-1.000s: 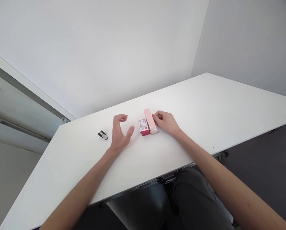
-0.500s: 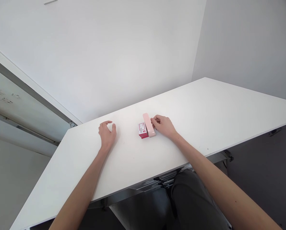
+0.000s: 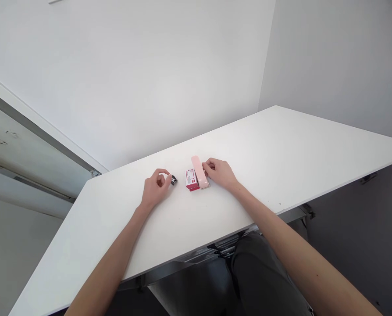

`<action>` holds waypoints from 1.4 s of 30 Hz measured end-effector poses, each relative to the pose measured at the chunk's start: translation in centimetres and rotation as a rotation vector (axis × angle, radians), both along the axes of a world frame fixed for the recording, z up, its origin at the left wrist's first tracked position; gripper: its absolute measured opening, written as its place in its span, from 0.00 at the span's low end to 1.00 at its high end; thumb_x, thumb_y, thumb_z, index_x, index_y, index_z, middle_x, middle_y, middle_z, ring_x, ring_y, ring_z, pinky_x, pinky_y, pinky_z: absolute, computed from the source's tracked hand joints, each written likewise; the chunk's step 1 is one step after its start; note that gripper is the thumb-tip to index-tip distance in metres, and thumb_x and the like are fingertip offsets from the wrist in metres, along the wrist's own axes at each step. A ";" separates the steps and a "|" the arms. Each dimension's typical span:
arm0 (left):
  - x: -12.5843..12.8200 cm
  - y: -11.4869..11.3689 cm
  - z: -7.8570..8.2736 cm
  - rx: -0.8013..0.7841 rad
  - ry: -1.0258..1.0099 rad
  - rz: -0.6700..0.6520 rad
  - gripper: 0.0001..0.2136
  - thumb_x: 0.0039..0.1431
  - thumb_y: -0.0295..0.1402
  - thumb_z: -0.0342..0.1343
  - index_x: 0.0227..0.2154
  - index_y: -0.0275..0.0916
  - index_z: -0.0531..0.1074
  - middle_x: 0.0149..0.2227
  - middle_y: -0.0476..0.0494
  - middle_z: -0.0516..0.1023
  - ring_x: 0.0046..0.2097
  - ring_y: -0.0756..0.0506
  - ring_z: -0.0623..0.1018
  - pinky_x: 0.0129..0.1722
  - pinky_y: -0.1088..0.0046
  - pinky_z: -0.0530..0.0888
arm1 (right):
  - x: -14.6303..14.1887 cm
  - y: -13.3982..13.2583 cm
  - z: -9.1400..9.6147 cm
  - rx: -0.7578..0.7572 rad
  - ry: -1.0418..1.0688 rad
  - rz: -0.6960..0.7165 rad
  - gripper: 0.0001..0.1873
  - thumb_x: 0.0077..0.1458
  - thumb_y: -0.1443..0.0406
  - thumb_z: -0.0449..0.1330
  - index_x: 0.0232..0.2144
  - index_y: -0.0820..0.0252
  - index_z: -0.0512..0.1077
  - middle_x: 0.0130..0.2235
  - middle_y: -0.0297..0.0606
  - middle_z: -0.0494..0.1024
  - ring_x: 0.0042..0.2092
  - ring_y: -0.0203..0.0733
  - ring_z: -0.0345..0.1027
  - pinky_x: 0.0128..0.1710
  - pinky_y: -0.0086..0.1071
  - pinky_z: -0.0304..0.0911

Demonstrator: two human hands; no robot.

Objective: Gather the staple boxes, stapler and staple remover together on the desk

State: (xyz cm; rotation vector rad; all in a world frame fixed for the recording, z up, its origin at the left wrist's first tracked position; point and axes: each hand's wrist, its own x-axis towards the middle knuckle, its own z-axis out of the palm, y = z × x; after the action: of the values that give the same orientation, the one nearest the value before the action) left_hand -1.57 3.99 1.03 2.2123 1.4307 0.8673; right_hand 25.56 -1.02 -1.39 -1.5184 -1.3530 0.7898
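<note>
The left hand (image 3: 155, 188) pinches a small black-and-silver tool (image 3: 174, 180). At its three o'clock are stacked white-topped, red-sided boxes (image 3: 191, 179), then a long, glossy, pale-pink stapler (image 3: 200, 172) angled toward eleven o'clock. The right hand (image 3: 219, 170), fingers curled, meets the stapler; whether it grips, I cannot tell.

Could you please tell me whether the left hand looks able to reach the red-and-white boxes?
Probably yes: between the left hand and the red-and-white boxes I see only the staple remover it pinches, which it may need to release.
</note>
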 end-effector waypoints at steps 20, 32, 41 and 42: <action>2.7 0.8 -1.1 0.000 0.092 -0.240 0.18 0.71 0.45 0.52 0.57 0.47 0.77 0.46 0.43 0.79 0.37 0.45 0.76 0.41 0.65 0.74 | -0.1 0.3 0.1 -0.004 -0.064 -0.032 0.15 0.67 0.59 0.55 0.27 0.53 0.69 0.32 0.32 0.84 0.34 0.41 0.72 0.37 0.34 0.61; 2.6 0.9 -1.4 0.019 0.066 -0.331 0.19 0.73 0.39 0.49 0.61 0.47 0.75 0.55 0.40 0.80 0.48 0.41 0.78 0.52 0.59 0.75 | -0.4 -0.1 0.3 -0.006 -0.070 -0.036 0.15 0.66 0.56 0.56 0.27 0.53 0.69 0.31 0.31 0.82 0.32 0.40 0.70 0.35 0.33 0.59; 2.4 0.5 -1.5 -0.013 0.042 -0.389 0.24 0.69 0.30 0.46 0.63 0.49 0.74 0.58 0.43 0.81 0.53 0.39 0.78 0.50 0.58 0.75 | -0.3 -0.4 0.0 -0.021 0.002 -0.031 0.15 0.65 0.55 0.57 0.27 0.53 0.70 0.29 0.31 0.82 0.33 0.41 0.73 0.35 0.33 0.61; 2.4 0.4 -1.4 -0.021 0.029 -0.378 0.24 0.69 0.30 0.46 0.63 0.49 0.74 0.58 0.43 0.81 0.50 0.40 0.78 0.48 0.60 0.75 | -0.3 -0.4 0.0 -0.016 0.012 -0.030 0.15 0.65 0.54 0.57 0.27 0.53 0.70 0.29 0.31 0.82 0.33 0.41 0.73 0.36 0.33 0.62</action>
State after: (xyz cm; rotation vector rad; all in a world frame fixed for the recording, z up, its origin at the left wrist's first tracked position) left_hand 0.80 4.42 -0.39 2.3773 0.9767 0.6872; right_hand 25.24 -1.40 -1.37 -1.5405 -1.3148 0.7916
